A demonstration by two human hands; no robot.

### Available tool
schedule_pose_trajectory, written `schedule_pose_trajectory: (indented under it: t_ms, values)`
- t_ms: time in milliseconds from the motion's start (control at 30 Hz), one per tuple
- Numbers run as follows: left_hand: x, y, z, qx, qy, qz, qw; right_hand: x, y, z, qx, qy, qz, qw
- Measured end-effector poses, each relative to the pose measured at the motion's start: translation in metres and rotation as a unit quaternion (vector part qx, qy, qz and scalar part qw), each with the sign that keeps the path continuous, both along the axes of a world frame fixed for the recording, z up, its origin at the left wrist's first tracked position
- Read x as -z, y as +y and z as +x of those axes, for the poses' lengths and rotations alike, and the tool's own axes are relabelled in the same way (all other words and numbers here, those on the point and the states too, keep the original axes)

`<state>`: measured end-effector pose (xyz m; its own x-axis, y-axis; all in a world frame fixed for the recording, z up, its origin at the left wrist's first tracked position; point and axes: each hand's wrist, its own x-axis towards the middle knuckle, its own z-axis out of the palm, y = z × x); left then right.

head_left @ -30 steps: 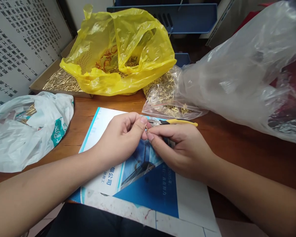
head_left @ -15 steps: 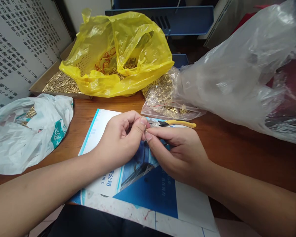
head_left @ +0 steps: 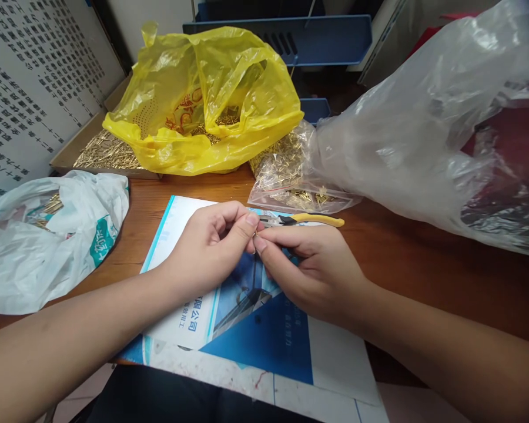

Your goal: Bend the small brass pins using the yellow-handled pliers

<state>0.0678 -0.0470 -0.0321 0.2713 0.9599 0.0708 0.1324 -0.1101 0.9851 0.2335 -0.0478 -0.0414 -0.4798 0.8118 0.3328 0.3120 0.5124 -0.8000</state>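
My left hand (head_left: 211,247) and my right hand (head_left: 311,267) meet fingertip to fingertip above a blue and white brochure (head_left: 255,329). Both are closed in a pinch on a tiny gold metal piece (head_left: 255,233), mostly hidden between the thumbs and forefingers. Just beyond the fingertips lie yellow-handled pliers (head_left: 311,220) on the brochure, touched by neither hand.
On the wooden table (head_left: 423,264) stand a yellow bag (head_left: 203,100) over a cardboard tray of gold pins (head_left: 99,151), a clear bag of gold pins (head_left: 291,170), a large clear plastic bag (head_left: 436,129) at right and a white bag (head_left: 39,235) at left. Blue trays (head_left: 317,38) stand behind.
Both hands have stayed pinched together on the small piece, shifting only slightly to the left in the picture as the camera moved. Nothing else has changed place.
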Motion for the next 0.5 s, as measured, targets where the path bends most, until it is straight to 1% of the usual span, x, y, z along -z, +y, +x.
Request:
schedule_pose_trajectory:
  t_ms: [100, 167, 267, 367, 433, 500]
  values:
    - [0.001, -0.001, -0.001, -0.003, -0.011, -0.014, 1.0, -0.002, 0.004, 0.004, -0.014, -0.009, -0.012, 1.0]
    - [0.001, -0.002, -0.001, -0.015, -0.019, -0.029, 0.999, -0.003, 0.006, 0.006, -0.013, -0.025, -0.011, 1.0]
    - [0.001, -0.004, 0.0, -0.014, -0.029, -0.046, 0.998, -0.003, 0.008, 0.009, -0.006, -0.046, -0.004, 0.999]
    - [0.001, -0.003, 0.001, -0.014, -0.032, -0.06, 0.998, -0.005, 0.013, 0.016, -0.01, -0.093, -0.002, 0.996]
    - [0.001, -0.002, -0.001, -0.031, -0.014, -0.058, 0.998, -0.007, 0.018, 0.024, -0.021, -0.133, 0.019, 0.991]
    - [0.002, 0.0, -0.004, -0.049, 0.032, -0.037, 0.998, -0.011, 0.023, 0.033, -0.009, -0.167, 0.059, 0.984]
